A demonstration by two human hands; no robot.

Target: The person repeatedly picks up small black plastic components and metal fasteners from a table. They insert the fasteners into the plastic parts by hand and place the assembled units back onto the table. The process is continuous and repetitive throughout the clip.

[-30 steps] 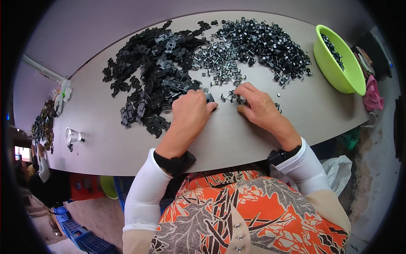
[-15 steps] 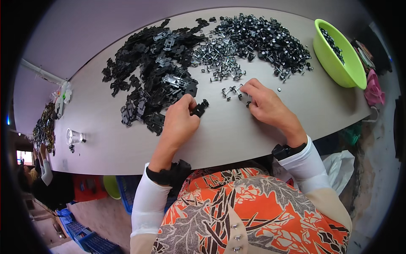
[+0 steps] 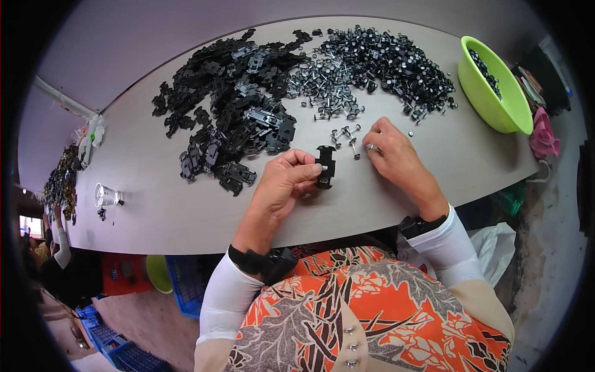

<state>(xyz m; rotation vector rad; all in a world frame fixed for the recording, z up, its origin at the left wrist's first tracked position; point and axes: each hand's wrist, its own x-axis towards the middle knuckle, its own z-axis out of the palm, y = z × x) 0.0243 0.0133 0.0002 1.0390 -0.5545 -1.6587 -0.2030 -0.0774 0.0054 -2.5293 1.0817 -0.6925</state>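
Observation:
Pinched between the thumb and fingers of my left hand (image 3: 284, 183) is a flat black plastic toy-car chassis (image 3: 325, 166), tilted up over the table. My right hand (image 3: 396, 158) is closed, its fingertips on a small wheel axle (image 3: 372, 147) that is mostly hidden; only a silvery bit shows. Just left of those fingertips lie a few loose wheel axles (image 3: 345, 133), metal rods with black wheels. Beyond my left hand spreads a heap of black chassis (image 3: 248, 105). A pile of wheel axles (image 3: 390, 65) covers the far middle and right.
At the right edge stands a lime-green bowl (image 3: 511, 111) holding more small parts. A clear plastic cup (image 3: 106, 196) is on the left of the table (image 3: 167, 217). Another person's arm (image 3: 62, 245) reaches toward a separate pile (image 3: 60, 180) at far left. Blue crates (image 3: 186, 288) stand below.
My left hand has moved right and turned, bringing the chassis upright into view. My right hand has drawn slightly away from the loose wheel axles.

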